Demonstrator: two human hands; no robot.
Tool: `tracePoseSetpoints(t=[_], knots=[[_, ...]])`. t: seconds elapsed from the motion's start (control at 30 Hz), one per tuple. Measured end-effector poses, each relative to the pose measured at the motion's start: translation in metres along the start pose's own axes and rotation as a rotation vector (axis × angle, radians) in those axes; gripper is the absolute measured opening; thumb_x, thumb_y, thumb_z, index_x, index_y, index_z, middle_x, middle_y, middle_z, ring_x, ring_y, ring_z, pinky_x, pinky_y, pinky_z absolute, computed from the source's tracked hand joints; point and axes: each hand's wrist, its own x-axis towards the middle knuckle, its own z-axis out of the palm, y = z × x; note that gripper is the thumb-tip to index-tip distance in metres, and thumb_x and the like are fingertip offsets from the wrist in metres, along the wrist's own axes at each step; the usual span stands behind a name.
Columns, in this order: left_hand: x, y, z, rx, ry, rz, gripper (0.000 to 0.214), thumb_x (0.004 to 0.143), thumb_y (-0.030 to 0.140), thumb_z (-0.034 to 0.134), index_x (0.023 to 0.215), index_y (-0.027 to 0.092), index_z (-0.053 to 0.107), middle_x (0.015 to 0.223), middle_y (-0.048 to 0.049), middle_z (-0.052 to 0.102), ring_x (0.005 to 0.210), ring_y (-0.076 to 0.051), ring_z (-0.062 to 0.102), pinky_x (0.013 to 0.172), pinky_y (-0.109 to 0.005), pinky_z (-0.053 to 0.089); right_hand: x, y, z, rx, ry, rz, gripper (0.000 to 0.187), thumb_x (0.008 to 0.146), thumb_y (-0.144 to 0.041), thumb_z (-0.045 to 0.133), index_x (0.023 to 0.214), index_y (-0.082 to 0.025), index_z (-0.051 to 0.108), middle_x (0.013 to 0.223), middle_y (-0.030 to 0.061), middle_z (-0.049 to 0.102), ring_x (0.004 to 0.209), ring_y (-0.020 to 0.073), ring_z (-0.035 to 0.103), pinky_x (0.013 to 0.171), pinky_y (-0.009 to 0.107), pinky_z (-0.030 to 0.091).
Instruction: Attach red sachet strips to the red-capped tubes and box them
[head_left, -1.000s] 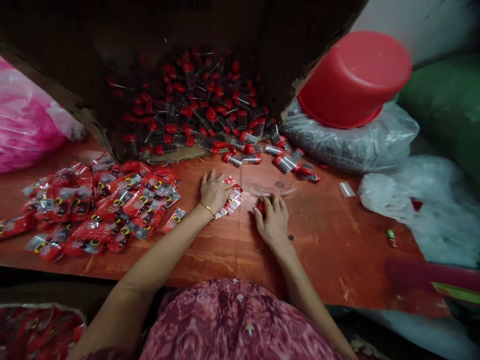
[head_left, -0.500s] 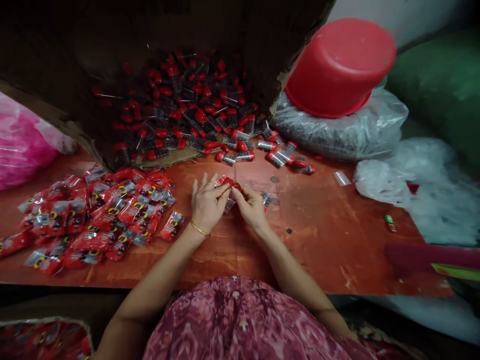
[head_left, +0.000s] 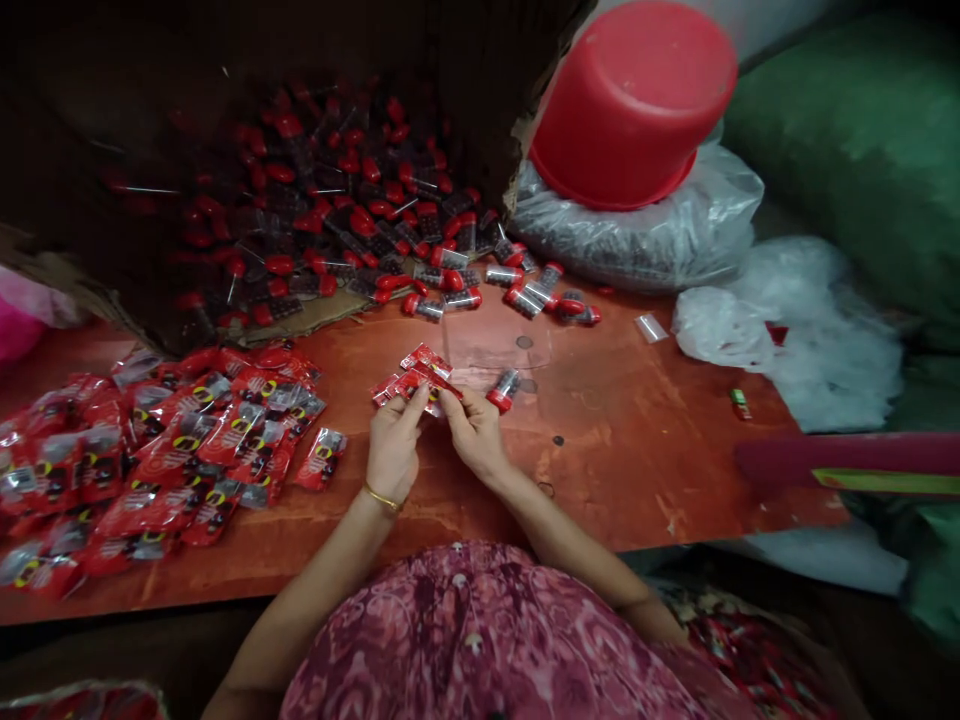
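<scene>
A small red printed plastic packet [head_left: 420, 378] is between my hands, pinched along its near edge. My left hand [head_left: 395, 440] has thumb and fingers closed on its left part. My right hand [head_left: 476, 430] grips its right side between thumb and fingers. Whether it is one packet or several overlapping cannot be made out. Just beyond my right hand lies a small clear tube with a red cap [head_left: 504, 390], dark pieces inside. Left of my left hand, a single filled red packet [head_left: 321, 459] lies beside a heap of filled packets [head_left: 187, 440].
A big cardboard box [head_left: 330, 312] on its side spills many red-capped tubes [head_left: 360, 220] onto the red-brown table [head_left: 637, 480]. At right are an upturned red tub [head_left: 637, 100] on a filled clear bag [head_left: 637, 235], and crumpled plastic bags [head_left: 825, 340].
My left fingers, spread before, have closed on the packet. The packet shows more fully above my hands, and the nearby tube is now uncovered. The whole view has shifted.
</scene>
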Motion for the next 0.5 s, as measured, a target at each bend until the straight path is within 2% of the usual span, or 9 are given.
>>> tracePoseSetpoints(t=[0.07, 0.13, 0.2, 0.3, 0.4, 0.5], knots=[[0.001, 0.006, -0.003, 0.006, -0.006, -0.031, 0.038, 0.046, 0.041, 0.083, 0.066, 0.014, 0.065, 0.062, 0.0005, 0.067, 0.064, -0.013, 0.062, 0.067, -0.025, 0.048, 0.001, 0.003, -0.019, -0.029, -0.051, -0.026, 0.024, 0.088, -0.036, 0.041, 0.086, -0.021, 0.059, 0.081, 0.0026, 0.064, 0.075, 0.0166, 0.057, 0.072, 0.031, 0.047], [0.002, 0.012, -0.006, 0.018, -0.005, -0.051, 0.038, 0.047, 0.041, 0.082, 0.067, 0.014, 0.065, 0.063, -0.0001, 0.068, 0.062, -0.012, 0.062, 0.063, -0.023, 0.048, 0.007, 0.01, -0.049, -0.138, -0.091, -0.076, 0.023, 0.085, -0.032, 0.044, 0.095, -0.02, 0.061, 0.097, 0.0066, 0.066, 0.093, 0.0216, 0.056, 0.087, 0.038, 0.043], [0.003, 0.016, -0.008, 0.027, 0.008, -0.081, 0.038, 0.047, 0.041, 0.082, 0.067, 0.014, 0.065, 0.064, -0.0002, 0.069, 0.059, -0.01, 0.062, 0.061, -0.022, 0.047, 0.017, 0.02, -0.082, -0.464, -0.161, -0.178, 0.03, 0.082, -0.023, 0.043, 0.106, -0.019, 0.06, 0.109, 0.0091, 0.064, 0.102, 0.0246, 0.054, 0.095, 0.044, 0.036], [0.005, 0.016, -0.008, 0.045, 0.008, -0.122, 0.039, 0.046, 0.042, 0.083, 0.067, 0.014, 0.065, 0.064, 0.0003, 0.068, 0.056, -0.009, 0.06, 0.058, -0.02, 0.046, 0.033, 0.031, -0.117, -0.809, -0.374, -0.246, 0.046, 0.075, -0.014, 0.045, 0.12, -0.016, 0.055, 0.124, 0.01, 0.057, 0.112, 0.0275, 0.047, 0.094, 0.045, 0.035], [0.007, 0.012, -0.008, 0.066, -0.019, -0.141, 0.039, 0.049, 0.043, 0.081, 0.071, 0.014, 0.066, 0.067, -0.0003, 0.069, 0.058, -0.009, 0.061, 0.058, -0.019, 0.046, 0.037, 0.034, -0.126, -0.975, -0.534, -0.271, 0.042, 0.08, -0.022, 0.048, 0.122, -0.016, 0.054, 0.125, 0.0097, 0.057, 0.108, 0.0281, 0.047, 0.089, 0.041, 0.037], [0.008, 0.009, -0.011, 0.061, -0.017, -0.168, 0.039, 0.051, 0.043, 0.081, 0.074, 0.015, 0.066, 0.068, 0.0002, 0.069, 0.059, -0.009, 0.062, 0.059, -0.02, 0.046, 0.029, 0.035, -0.12, -1.026, -0.537, -0.29, 0.042, 0.086, -0.04, 0.047, 0.12, -0.017, 0.056, 0.121, 0.0109, 0.059, 0.101, 0.0274, 0.05, 0.085, 0.04, 0.036]])
